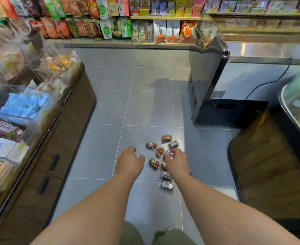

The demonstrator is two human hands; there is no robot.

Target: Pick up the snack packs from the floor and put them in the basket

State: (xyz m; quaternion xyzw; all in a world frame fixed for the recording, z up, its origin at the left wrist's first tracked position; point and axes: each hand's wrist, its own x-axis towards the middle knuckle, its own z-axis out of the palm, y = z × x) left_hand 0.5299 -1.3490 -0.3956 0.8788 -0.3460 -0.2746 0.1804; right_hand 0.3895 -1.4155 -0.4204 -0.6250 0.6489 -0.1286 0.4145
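Snack packs [159, 152]: clustered on the grey tiled floor [110, 106], near both hands.
Left hand [129, 161]: loosely curled, empty.
Right hand [178, 163]: fingers down among the packs; cannot tell if pinching.
Technique: pinch the crinkly film edges and gather several at once.
Material: small glossy wrappers, probably slippery on smooth tile.
Basket: not in view.
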